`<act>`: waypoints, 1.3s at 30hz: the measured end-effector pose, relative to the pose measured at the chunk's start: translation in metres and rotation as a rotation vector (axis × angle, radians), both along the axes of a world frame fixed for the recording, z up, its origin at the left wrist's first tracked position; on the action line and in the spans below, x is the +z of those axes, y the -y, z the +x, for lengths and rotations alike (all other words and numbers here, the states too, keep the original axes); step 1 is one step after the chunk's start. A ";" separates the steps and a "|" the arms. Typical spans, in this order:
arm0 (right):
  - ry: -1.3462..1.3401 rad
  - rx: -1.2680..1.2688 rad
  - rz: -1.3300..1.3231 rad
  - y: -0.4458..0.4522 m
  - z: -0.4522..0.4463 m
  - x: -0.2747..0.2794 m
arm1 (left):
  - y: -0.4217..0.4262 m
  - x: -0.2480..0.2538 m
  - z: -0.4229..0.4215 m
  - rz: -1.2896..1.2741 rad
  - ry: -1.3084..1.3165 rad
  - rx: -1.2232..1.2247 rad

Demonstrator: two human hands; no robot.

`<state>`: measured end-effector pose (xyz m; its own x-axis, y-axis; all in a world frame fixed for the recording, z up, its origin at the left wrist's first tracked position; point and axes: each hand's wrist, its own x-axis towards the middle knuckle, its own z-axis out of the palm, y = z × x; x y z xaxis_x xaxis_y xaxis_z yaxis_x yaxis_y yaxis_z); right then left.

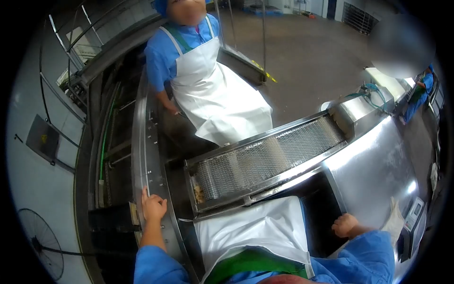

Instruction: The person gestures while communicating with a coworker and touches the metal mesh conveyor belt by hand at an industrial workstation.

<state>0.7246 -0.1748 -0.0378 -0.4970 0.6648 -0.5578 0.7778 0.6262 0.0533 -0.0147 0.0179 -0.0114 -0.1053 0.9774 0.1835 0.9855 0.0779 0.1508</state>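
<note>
The left hand (154, 207) is resting on the long steel rail (140, 156) at the wearer's left, partly open, its index finger pointing forward along the metal while the other fingers are bending loosely. The right hand (345, 225) is lying at the near side of the steel tabletop (373, 161), its fingers curling inward; whether it is gripping the edge, one cannot tell. Between the hands, a white apron (257, 220) is covering the wearer's front. Just beyond it, a mesh conveyor belt (265, 158) is running up towards the right inside a metal frame, and some yellowish scraps (199, 194) are sitting at its lower left end. A digital scale (414, 215) is standing at the far right, with a pale cloth (393, 222) hanging just beside it. Across the belt, a co-worker (201, 71) in blue and a white apron is standing beside the rail, one arm reaching down. Another person (418, 97) is standing farther off, by the right edge
</note>
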 end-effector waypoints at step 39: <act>-0.209 0.052 0.176 0.003 0.015 -0.016 | 0.000 0.004 0.004 -0.044 0.024 0.027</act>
